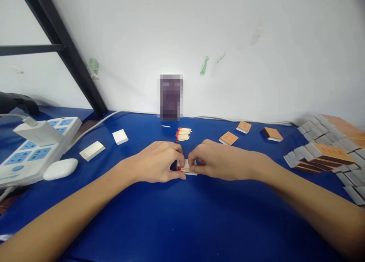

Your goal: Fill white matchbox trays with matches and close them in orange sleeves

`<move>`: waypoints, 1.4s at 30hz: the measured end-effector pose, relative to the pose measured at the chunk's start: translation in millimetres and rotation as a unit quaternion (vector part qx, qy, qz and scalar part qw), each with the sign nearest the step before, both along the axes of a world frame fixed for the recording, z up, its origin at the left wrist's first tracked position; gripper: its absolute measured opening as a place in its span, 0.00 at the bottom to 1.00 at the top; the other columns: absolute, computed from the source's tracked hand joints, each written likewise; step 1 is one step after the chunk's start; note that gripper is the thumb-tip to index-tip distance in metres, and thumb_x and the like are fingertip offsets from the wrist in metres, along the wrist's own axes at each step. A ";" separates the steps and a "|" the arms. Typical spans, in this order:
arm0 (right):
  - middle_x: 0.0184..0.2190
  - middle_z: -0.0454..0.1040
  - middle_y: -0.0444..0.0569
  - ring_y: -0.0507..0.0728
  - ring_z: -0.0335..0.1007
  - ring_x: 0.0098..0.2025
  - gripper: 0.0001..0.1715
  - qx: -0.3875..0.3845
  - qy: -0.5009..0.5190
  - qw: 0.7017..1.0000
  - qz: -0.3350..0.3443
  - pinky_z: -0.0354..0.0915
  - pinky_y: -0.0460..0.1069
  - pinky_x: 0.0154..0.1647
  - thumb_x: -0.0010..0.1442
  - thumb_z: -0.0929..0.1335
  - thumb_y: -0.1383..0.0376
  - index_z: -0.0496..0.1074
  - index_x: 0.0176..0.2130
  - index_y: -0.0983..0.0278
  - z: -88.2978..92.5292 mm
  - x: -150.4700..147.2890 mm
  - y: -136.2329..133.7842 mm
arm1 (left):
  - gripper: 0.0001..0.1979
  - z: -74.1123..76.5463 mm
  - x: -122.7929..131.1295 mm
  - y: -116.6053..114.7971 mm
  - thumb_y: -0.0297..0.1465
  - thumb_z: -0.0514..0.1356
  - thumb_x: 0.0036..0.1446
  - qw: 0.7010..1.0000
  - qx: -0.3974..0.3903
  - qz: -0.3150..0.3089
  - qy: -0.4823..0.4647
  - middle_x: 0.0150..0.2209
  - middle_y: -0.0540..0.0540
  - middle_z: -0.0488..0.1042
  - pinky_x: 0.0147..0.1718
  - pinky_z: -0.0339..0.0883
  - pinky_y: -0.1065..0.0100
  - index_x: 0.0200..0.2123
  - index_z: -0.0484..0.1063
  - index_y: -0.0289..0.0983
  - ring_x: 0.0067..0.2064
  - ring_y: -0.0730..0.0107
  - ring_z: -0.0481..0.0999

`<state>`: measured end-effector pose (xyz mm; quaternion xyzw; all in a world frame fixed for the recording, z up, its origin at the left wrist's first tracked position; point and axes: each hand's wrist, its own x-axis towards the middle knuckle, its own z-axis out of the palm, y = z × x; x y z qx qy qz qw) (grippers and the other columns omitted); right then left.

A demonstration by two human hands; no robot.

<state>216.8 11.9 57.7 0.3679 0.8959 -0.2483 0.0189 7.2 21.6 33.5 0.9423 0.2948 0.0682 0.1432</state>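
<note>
A small white matchbox tray (187, 164) rests on the blue table, with a few red-tipped matches (182, 169) lying along its front side. My left hand (159, 161) is closed around the tray's left end, thumb at the front and fingers at the back. At the right end, the thumb and fingers of my right hand (225, 159) pinch the tray, their tips close to the matches; part of the tray is hidden behind them. Just beyond both hands lies a pile of matches (183, 134), red heads to the left. A single match (165, 126) lies farther back.
Two white trays (92, 151) lie to the left, near a white earphone case (61, 169) and a power strip (40, 151). Orange matchbox sleeves (229, 138) lie at right, before stacked matchboxes (330, 153). A blurred-out upright object (171, 97) leans at the wall.
</note>
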 end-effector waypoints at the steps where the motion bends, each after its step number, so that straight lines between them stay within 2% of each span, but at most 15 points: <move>1: 0.21 0.71 0.42 0.48 0.57 0.20 0.14 0.004 0.001 1.000 -0.001 0.50 0.47 0.22 0.62 0.63 0.64 0.75 0.29 0.63 -0.3 0.5 0.2 | 0.11 -0.9 -0.2 0.3 0.41 0.63 0.57 1.000 0.001 -0.001 -0.003 0.39 0.50 0.74 0.38 0.63 0.65 0.35 0.76 0.40 0.38 0.67 0.74; 6: 0.22 0.71 0.42 0.49 0.60 0.22 0.13 0.008 0.024 1.000 0.004 0.51 0.47 0.23 0.61 0.64 0.65 0.76 0.29 0.62 1.5 1.7 0.8 | 0.10 -5.7 -1.1 0.9 0.40 0.63 0.58 1.000 0.007 -0.005 -0.012 0.39 0.49 0.73 0.38 0.63 0.66 0.35 0.74 0.39 0.39 0.67 0.73; 9: 0.22 0.70 0.42 0.49 0.60 0.24 0.13 0.087 0.054 0.994 -0.034 0.51 0.47 0.24 0.61 0.63 0.66 0.75 0.28 0.61 -0.9 1.3 6.8 | 0.10 -7.0 -1.6 0.6 0.41 0.62 0.58 1.000 0.014 -0.003 -0.013 0.38 0.49 0.72 0.36 0.62 0.66 0.35 0.73 0.39 0.37 0.68 0.72; 12: 0.21 0.68 0.41 0.49 0.57 0.22 0.12 0.160 0.075 0.978 -0.110 0.50 0.47 0.24 0.60 0.63 0.68 0.75 0.30 0.62 -12.3 0.2 18.8 | 0.14 -5.2 -1.4 0.1 0.44 0.63 0.56 1.000 0.007 0.005 -0.022 0.36 0.50 0.70 0.33 0.60 0.68 0.35 0.71 0.39 0.33 0.70 0.69; 14: 0.21 0.68 0.42 0.50 0.57 0.23 0.11 0.188 0.080 0.967 -0.151 0.52 0.47 0.26 0.60 0.63 0.69 0.76 0.36 0.64 -23.7 -0.6 27.6 | 0.16 -2.8 -1.3 0.6 0.45 0.62 0.55 0.999 -0.003 0.010 -0.041 0.34 0.51 0.69 0.30 0.58 0.69 0.34 0.68 0.38 0.31 0.72 0.67; 17: 0.25 0.71 0.45 0.51 0.61 0.25 0.14 0.212 0.088 0.956 -0.184 0.55 0.47 0.29 0.61 0.64 0.69 0.75 0.45 0.67 -40.3 -1.1 37.1 | 0.14 -1.0 -3.0 4.9 0.41 0.58 0.60 0.996 0.001 0.023 -0.090 0.30 0.51 0.65 0.29 0.56 0.69 0.30 0.61 0.37 0.29 0.73 0.62; 21: 0.25 0.71 0.46 0.52 0.62 0.25 0.14 0.231 0.112 0.949 -0.183 0.57 0.47 0.30 0.63 0.64 0.67 0.75 0.46 0.68 -53.8 -1.2 41.6 | 0.15 -6.6 -10.3 19.0 0.38 0.49 0.66 0.982 0.013 0.074 -0.171 0.28 0.52 0.61 0.29 0.54 0.69 0.27 0.57 0.37 0.29 0.74 0.59; 27: 0.27 0.71 0.46 0.51 0.62 0.27 0.10 0.254 0.147 0.943 -0.159 0.56 0.47 0.31 0.63 0.64 0.67 0.76 0.39 0.65 -65.1 -2.0 44.3 | 0.12 -20.2 -17.0 39.1 0.37 0.51 0.65 0.957 -0.082 0.107 -0.258 0.24 0.55 0.57 0.26 0.51 0.71 0.31 0.61 0.37 0.25 0.76 0.55; 29: 0.26 0.71 0.45 0.51 0.62 0.26 0.09 0.255 0.153 0.942 -0.156 0.56 0.47 0.31 0.62 0.65 0.67 0.75 0.36 0.64 -67.8 -2.3 45.2 | 0.10 -23.1 -15.8 41.7 0.36 0.53 0.63 0.959 -0.078 0.117 -0.246 0.23 0.56 0.57 0.26 0.51 0.70 0.33 0.63 0.37 0.24 0.76 0.55; 32: 0.25 0.71 0.44 0.51 0.61 0.26 0.08 0.251 0.165 0.940 -0.163 0.55 0.47 0.31 0.61 0.65 0.67 0.75 0.37 0.64 -70.5 -2.4 45.8 | 0.10 -26.6 -13.6 42.8 0.34 0.55 0.60 0.977 0.001 0.117 -0.178 0.22 0.54 0.60 0.29 0.53 0.69 0.28 0.66 0.36 0.26 0.74 0.59; 35: 0.24 0.70 0.43 0.51 0.60 0.25 0.08 0.244 0.169 0.938 -0.179 0.55 0.47 0.30 0.61 0.65 0.66 0.75 0.37 0.64 -71.8 -2.2 45.8 | 0.17 -29.0 -11.8 42.5 0.34 0.55 0.58 0.984 0.089 0.106 -0.111 0.22 0.52 0.64 0.36 0.55 0.65 0.19 0.61 0.35 0.29 0.72 0.63; 37: 0.24 0.69 0.43 0.51 0.60 0.25 0.08 0.241 0.169 0.938 -0.181 0.54 0.47 0.30 0.61 0.65 0.66 0.75 0.37 0.64 -71.9 -1.9 45.6 | 0.19 -29.7 -10.6 41.5 0.33 0.53 0.59 0.985 0.107 0.110 -0.082 0.20 0.52 0.64 0.38 0.55 0.63 0.17 0.58 0.35 0.28 0.72 0.63; 39: 0.23 0.69 0.43 0.51 0.60 0.25 0.08 0.240 0.173 0.939 -0.176 0.54 0.47 0.29 0.61 0.65 0.66 0.74 0.36 0.64 -71.5 -1.5 45.2 | 0.17 -29.9 -9.5 40.1 0.33 0.52 0.60 0.985 0.093 0.124 -0.074 0.18 0.53 0.62 0.36 0.56 0.65 0.19 0.61 0.36 0.24 0.74 0.61; 42: 0.23 0.69 0.42 0.50 0.60 0.25 0.08 0.236 0.179 0.941 -0.163 0.54 0.46 0.29 0.61 0.65 0.67 0.74 0.35 0.64 -70.5 -1.0 44.5 | 0.09 -30.0 -8.5 38.0 0.33 0.53 0.60 0.982 0.070 0.152 -0.090 0.19 0.55 0.63 0.29 0.55 0.68 0.32 0.69 0.37 0.22 0.75 0.60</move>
